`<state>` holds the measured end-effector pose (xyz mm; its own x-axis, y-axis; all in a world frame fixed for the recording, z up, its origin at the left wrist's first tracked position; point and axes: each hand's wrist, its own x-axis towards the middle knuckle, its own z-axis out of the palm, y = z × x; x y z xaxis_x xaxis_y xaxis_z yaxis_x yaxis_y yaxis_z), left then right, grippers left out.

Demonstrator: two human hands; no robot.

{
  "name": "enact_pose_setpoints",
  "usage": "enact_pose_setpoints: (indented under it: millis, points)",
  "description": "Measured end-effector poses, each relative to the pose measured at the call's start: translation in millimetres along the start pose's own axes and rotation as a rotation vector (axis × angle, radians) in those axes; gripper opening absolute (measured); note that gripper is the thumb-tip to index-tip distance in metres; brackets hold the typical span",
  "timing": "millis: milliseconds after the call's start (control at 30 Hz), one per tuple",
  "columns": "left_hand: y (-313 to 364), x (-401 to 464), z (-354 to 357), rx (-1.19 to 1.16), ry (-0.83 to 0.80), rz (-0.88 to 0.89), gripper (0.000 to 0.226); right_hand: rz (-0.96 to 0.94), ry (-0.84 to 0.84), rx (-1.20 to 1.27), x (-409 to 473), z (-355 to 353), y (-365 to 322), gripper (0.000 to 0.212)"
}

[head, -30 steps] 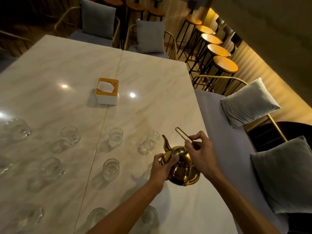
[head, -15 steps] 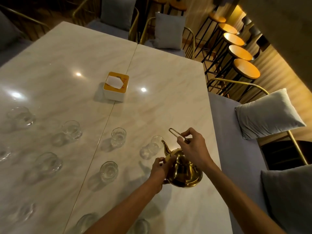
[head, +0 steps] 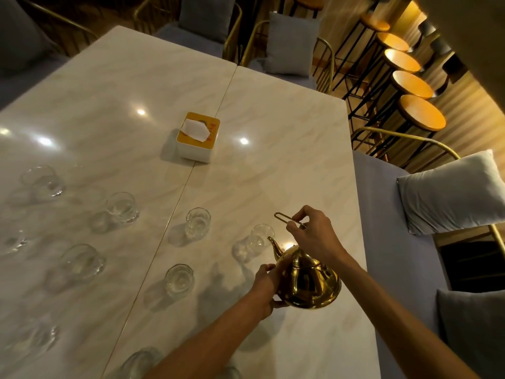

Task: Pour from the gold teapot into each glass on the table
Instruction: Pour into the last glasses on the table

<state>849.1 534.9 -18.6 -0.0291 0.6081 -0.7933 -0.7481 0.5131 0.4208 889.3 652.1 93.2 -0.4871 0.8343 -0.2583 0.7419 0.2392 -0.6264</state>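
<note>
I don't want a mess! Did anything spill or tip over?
No spill shows on the table, and the glasses stand upright. The teapot is tilted only because the left hand and right hand hold it.

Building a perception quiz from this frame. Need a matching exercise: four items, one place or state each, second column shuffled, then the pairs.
Column 1:
1. gold teapot
2. tissue box
3. right hand
4. left hand

Column 2:
A. pinches the thin wire handle above the pot
B. stands near the seam between the two tabletops, far from the person
C. grips the pot's body on its left side
D. held tilted, spout towards the nearest glass

Pairs: 1-D, 2-B, 3-A, 4-C
</note>
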Motion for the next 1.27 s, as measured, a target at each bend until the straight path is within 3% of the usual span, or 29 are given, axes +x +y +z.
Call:
enact_pose_setpoints:
  millis: [367, 734, 868, 1101, 1268]
  points:
    - [6.3, 12.7, 6.1, -0.043, -0.004, -0.052, 0.084, 0.012, -0.064, -0.072, 21.6, 1.0, -6.0, 0.017]
    - [10.5, 11.7, 18.2, -0.121, -0.039, -0.081, 0.073, -0.039, -0.112, -0.183, 34.4, -3.2, -15.5, 0.02]
    - [10.6, 12.3, 20.8, -0.149, -0.059, -0.079, 0.078, -0.054, -0.124, -0.215, 37.0, -4.9, -18.3, 0.019]
    - [12.2, 7.4, 25.9, -0.216, -0.063, -0.081, 0.073, -0.083, -0.148, -0.268, 39.3, -7.0, -23.6, 0.02]
    - [13.6, 5.9, 27.3, -0.227, -0.094, -0.078, 0.048, -0.096, -0.151, -0.288, 39.9, -8.1, -25.8, 0.02]
